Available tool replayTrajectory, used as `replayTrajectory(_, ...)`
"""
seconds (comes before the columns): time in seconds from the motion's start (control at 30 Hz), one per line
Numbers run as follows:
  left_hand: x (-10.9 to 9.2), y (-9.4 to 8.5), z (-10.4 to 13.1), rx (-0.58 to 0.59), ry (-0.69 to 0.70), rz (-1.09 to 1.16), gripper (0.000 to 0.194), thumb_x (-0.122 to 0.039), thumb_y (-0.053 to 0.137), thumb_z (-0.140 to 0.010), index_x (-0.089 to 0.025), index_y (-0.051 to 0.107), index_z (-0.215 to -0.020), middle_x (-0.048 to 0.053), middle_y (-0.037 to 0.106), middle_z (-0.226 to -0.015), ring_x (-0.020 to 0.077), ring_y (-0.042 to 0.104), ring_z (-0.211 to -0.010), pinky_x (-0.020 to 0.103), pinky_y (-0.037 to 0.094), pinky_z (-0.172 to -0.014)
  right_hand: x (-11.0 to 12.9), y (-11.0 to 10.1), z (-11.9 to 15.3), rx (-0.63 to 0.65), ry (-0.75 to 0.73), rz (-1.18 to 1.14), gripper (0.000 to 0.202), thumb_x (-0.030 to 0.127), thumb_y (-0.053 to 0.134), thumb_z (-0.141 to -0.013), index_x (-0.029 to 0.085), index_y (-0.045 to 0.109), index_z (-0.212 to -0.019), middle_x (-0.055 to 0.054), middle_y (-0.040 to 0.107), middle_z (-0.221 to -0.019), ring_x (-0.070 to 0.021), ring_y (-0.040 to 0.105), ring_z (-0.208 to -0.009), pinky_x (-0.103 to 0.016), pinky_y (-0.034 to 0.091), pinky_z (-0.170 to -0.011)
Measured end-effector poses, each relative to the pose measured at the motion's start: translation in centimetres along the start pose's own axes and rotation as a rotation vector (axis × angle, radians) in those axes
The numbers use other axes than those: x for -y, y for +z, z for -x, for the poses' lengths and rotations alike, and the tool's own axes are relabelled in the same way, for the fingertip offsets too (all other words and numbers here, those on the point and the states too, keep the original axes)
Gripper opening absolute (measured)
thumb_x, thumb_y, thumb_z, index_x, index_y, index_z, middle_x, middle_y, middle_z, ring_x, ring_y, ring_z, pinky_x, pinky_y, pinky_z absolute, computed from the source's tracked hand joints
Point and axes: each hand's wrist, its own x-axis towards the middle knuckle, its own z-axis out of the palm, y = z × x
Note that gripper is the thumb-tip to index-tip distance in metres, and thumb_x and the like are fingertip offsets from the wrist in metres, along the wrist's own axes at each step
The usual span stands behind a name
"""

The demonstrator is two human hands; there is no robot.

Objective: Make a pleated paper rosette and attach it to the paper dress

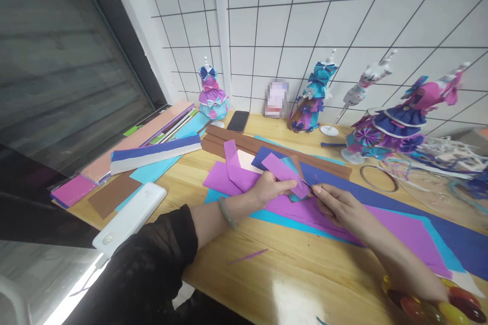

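White wall tiles (290, 25) rise behind a wooden table (221, 274) spread with coloured sheets (453, 231). Above a purple sheet (404, 233), the left hand (269, 188) pinches a small purple strip (282, 170) between thumb and fingers. The right hand (332, 201) has its fingers closed around a dark tool (307, 186), perhaps scissors, mostly hidden, its tip at the strip's edge. A phone (238, 122) lies farther back, near a small dressed figure (212, 95).

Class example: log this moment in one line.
left hand: holds purple strip | right hand: at strip's edge, grip unclear | beneath: purple sheet
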Motion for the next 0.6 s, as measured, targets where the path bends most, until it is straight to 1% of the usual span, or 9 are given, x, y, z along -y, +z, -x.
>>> replayTrajectory(0.07,-0.02,0.01,0.01,-0.004,-0.002,-0.005,0.040,-0.031,0.076,-0.049,-0.010,0.059,-0.078,0.006,0.063,-0.075,0.0178,0.059,-0.072,0.041,0.045,-0.076,-0.07,0.03,-0.05,-0.007,-0.009,0.009,0.039,0.057,0.037,-0.080,0.021,0.040,-0.065,0.006,0.029,-0.053,-0.0085,0.026,-0.045,-0.022,0.023,-0.042)
replayTrajectory(0.23,-0.07,0.04,0.00,0.007,0.020,-0.027,0.037,-0.031,0.075,-0.051,-0.009,0.059,-0.075,0.004,0.061,-0.070,0.0152,0.058,-0.066,0.038,0.046,-0.072,0.07,0.24,-0.08,-0.010,-0.026,0.029,0.037,0.053,0.035,-0.083,0.020,0.039,-0.066,0.006,0.028,-0.055,-0.0090,0.026,-0.048,-0.023,0.023,-0.045)
replayTrajectory(0.4,-0.03,0.04,0.02,-0.016,0.007,-0.007,0.039,-0.030,0.076,-0.049,-0.010,0.059,-0.077,0.005,0.062,-0.072,0.0160,0.058,-0.069,0.039,0.046,-0.074,0.21,0.32,-0.04,-0.006,-0.025,0.033,0.036,0.052,0.033,-0.084,0.021,0.038,-0.067,0.006,0.027,-0.056,-0.0095,0.026,-0.049,-0.024,0.023,-0.047)
replayTrajectory(0.6,-0.07,-0.05,0.04,-0.003,0.011,-0.034,0.035,-0.032,0.075,-0.051,-0.009,0.058,-0.071,0.004,0.060,-0.068,0.0145,0.057,-0.065,0.038,0.046,-0.071,0.06,0.24,0.02,-0.009,-0.010,0.042,0.036,0.052,0.032,-0.084,0.021,0.038,-0.067,0.006,0.029,-0.056,-0.0096,0.027,-0.049,-0.023,0.024,-0.047)
